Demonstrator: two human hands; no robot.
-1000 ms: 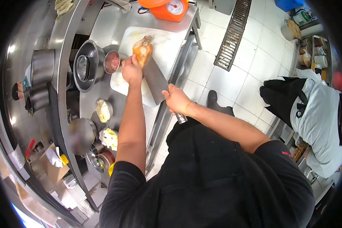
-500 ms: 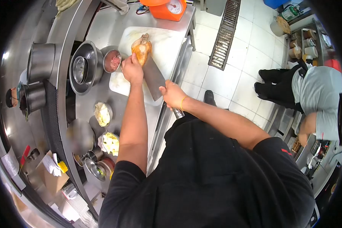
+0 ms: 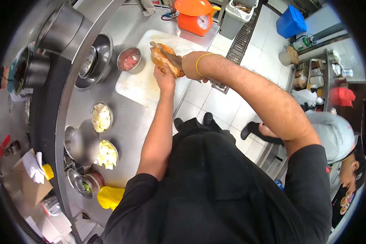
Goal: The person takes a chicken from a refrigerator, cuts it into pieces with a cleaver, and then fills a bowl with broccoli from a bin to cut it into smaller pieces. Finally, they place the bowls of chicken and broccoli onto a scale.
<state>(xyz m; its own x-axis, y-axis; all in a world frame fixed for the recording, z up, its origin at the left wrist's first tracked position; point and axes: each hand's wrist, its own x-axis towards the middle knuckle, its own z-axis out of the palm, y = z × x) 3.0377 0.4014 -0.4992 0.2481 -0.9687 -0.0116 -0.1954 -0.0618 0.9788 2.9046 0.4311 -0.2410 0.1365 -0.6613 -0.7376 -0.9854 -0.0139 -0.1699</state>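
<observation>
A browned whole chicken (image 3: 157,59) lies on the white cutting board (image 3: 132,87). My left hand (image 3: 165,80) grips its near end, with the thumb up along its side. In my right hand (image 3: 194,65), closed around the handle, is a cleaver (image 3: 171,58). Its blade rests edge-down along the top of the chicken, close above my left fingers. The handle is mostly hidden by my right hand. Beside the board's left edge stands a metal bowl (image 3: 137,67) with pink raw meat in it.
Nested steel bowls (image 3: 109,45) stand left of the board. Nearer are two bowls of pale cut pieces (image 3: 101,117) and a yellow bag (image 3: 110,197). An orange scale (image 3: 194,23) sits beyond the board. A co-worker (image 3: 329,130) bends at the right.
My right hand has swung the cleaver up and forward from beside the chicken onto it. The chicken is turned on the board, with my left hand now at its near side. The camera view has shifted.
</observation>
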